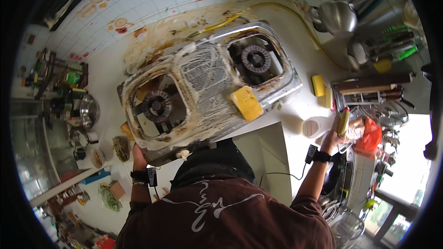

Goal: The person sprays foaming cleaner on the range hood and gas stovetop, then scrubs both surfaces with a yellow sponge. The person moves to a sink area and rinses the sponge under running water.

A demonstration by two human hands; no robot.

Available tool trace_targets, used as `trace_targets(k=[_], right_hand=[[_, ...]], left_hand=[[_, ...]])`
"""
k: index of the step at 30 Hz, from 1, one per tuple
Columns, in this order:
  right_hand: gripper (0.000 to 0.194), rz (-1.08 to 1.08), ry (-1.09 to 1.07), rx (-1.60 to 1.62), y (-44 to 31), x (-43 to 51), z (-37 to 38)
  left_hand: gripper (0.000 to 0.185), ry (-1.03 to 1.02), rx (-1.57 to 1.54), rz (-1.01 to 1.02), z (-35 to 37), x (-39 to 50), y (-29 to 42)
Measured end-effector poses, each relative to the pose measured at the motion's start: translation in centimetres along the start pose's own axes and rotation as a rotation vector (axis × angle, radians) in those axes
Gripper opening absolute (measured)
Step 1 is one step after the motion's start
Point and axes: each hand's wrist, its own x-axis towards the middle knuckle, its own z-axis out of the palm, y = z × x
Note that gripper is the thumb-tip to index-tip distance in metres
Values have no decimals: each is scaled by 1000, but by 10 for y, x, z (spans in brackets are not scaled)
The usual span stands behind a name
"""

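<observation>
A two-burner gas hob lies askew on the white counter, its metal top smeared with foam and brown grime. My left hand grips its near left corner, fingers partly hidden beneath. Both openings show bare burners, the left burner and the right burner. On the front right of the top rests a stained yellow sponge. To the right, my right hand is closed around the upper part of a white spray bottle, whose yellowish head has a red tip.
A yellow hose runs from behind the hob. More sponges lie beside a rack on the right. At left are a crumpled brown cloth-like item, a bowl and a steel basin. Grease stains the tiled wall's base.
</observation>
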Motion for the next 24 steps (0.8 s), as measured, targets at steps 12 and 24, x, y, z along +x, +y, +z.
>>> trace_targets(k=[12, 24], right_hand=[[58, 156, -732, 232, -220, -2, 104], [50, -577, -1961, 287, -329, -153, 368]], left_hand=[[37, 227, -33, -90, 27, -27, -20], [28, 389, -155, -84, 78, -63, 2]])
